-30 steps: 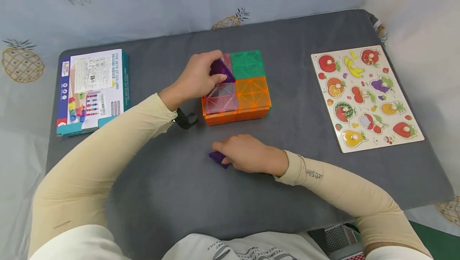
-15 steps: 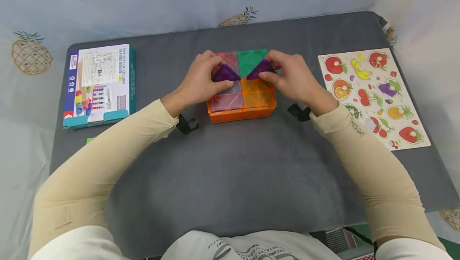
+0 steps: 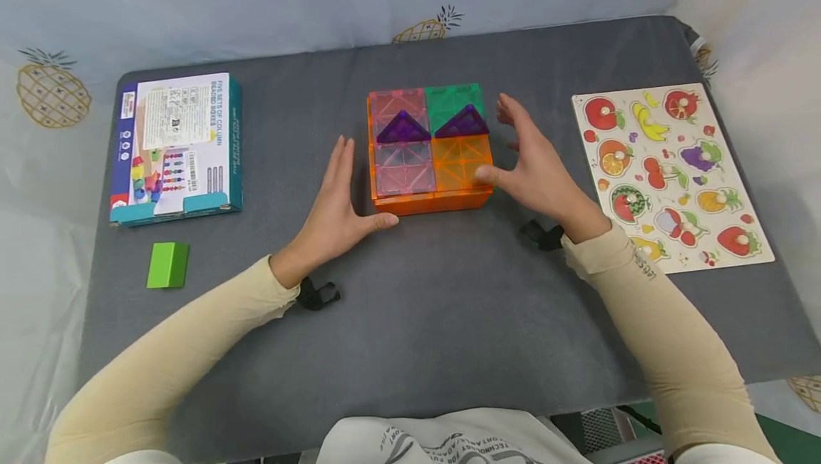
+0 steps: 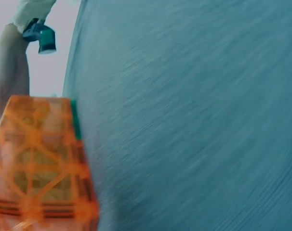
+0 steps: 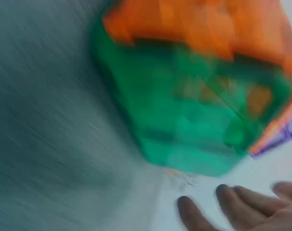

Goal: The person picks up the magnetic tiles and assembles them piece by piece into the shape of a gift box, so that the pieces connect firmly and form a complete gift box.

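Observation:
A low box of translucent magnetic tiles (image 3: 462, 165) stands on the table, its top made of pink, green and orange squares. Two purple triangle tiles, one on the left (image 3: 403, 127) and one on the right (image 3: 463, 122), stand side by side across the middle of that top. Fingers extended, my left hand (image 3: 330, 214) is beside the box's left front corner, holding nothing. On the other side my right hand (image 3: 541, 172) is spread, its thumb near the orange square. The right wrist view, blurred, has the box's green side wall (image 5: 184, 110); orange tiling (image 4: 42, 163) fills the left wrist view's lower left.
At the left lies a beaded-blocks carton (image 3: 176, 147), with a green block (image 3: 168, 265) in front of it. A wooden fruit peg puzzle (image 3: 667, 172) lies on the right side of the grey table (image 3: 417, 350).
My right hand brought the second purple triangle from the table onto the box. Both hands have let go of the triangles and drawn apart, the left one towards me.

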The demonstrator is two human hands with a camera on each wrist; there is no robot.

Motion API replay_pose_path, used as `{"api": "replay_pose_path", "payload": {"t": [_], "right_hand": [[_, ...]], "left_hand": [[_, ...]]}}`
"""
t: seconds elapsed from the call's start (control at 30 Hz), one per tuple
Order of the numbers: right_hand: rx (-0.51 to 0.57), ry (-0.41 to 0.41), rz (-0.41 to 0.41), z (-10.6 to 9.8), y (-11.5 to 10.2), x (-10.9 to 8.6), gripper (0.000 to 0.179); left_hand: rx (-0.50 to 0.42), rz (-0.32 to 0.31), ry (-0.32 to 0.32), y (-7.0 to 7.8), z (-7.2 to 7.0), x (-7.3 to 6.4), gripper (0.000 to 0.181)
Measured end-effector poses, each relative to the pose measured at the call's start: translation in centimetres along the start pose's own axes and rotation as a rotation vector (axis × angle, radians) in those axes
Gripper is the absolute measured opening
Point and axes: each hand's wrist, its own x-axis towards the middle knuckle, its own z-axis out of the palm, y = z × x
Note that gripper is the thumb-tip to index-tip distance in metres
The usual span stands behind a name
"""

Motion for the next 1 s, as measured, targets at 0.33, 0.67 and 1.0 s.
{"api": "replay_pose_path", "payload": {"t": [0.33,0.67,1.0], "right_hand": [[-0.068,0.119,-0.109,4.5,0.3,-3.0,0.099],[-0.187,0.181,-0.174,4.8,0.2,-3.1,0.075],[-0.186,0.219,-0.166,5.0,0.2,-3.3,0.073]], "left_hand": [[-0.051,0.277,0.241,0.4,3.8,-1.0,0.061],[0.004,0.299,0.269,0.7,3.7,-1.0,0.051],[-0.011,0.305,0.353,0.6,4.1,-0.8,0.047]]}}
